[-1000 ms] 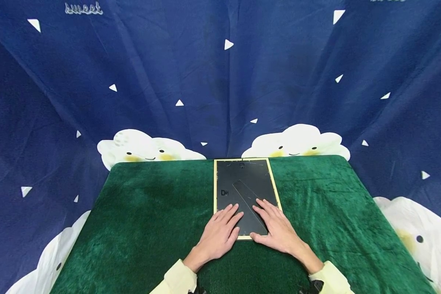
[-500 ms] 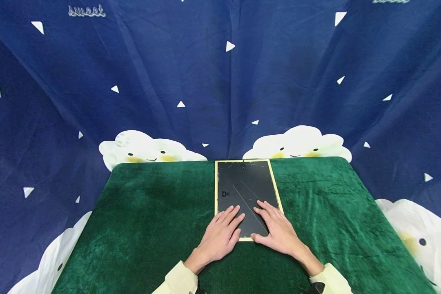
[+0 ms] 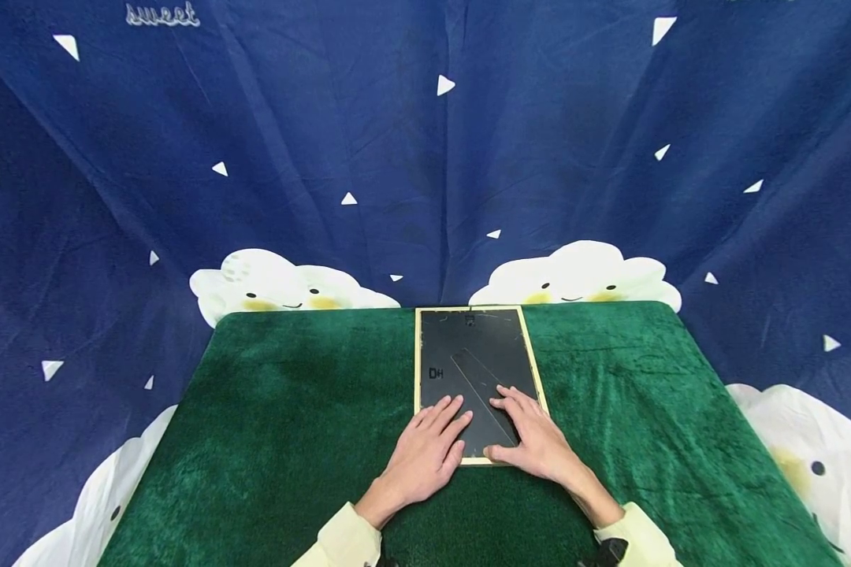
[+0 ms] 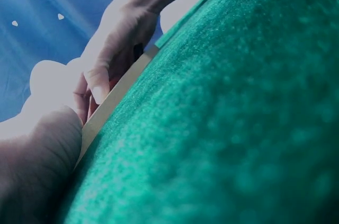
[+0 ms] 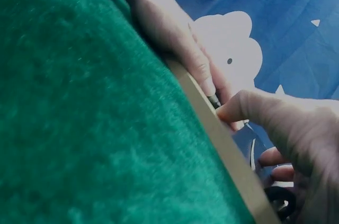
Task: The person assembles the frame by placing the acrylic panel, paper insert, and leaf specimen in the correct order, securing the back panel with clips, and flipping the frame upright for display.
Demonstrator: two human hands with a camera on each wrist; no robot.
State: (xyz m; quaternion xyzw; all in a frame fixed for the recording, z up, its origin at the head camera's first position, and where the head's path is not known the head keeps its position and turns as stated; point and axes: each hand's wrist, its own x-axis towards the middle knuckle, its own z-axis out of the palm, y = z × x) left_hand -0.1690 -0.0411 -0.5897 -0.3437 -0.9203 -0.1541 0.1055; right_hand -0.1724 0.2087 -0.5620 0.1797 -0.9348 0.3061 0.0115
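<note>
A picture frame point(image 3: 475, 354) lies back side up, with a black backing, a thin light-wood border and a slanting stand strip point(image 3: 482, 394). My left hand point(image 3: 425, 457) rests over its near left corner, fingers spread on the backing. Across from it, my right hand point(image 3: 539, 437) touches the near right part with fingers slightly bent and the thumb at the near edge. The left wrist view shows the frame's side edge point(image 4: 116, 94) between both hands. In the right wrist view, the right thumb point(image 5: 241, 105) meets that edge point(image 5: 217, 134). The frame's front is hidden.
Green plush cloth point(image 3: 291, 394) covers the table, and the frame reaches its far edge. Behind hangs a blue curtain point(image 3: 369, 118) with white triangles and cloud prints point(image 3: 574, 272). Pale yellow sleeves point(image 3: 347, 535) cover the forearms.
My right thumb and fingers have shifted very slightly, the thumb a little away from me. The left hand and the picture frame stay in place; the head view has tilted slightly.
</note>
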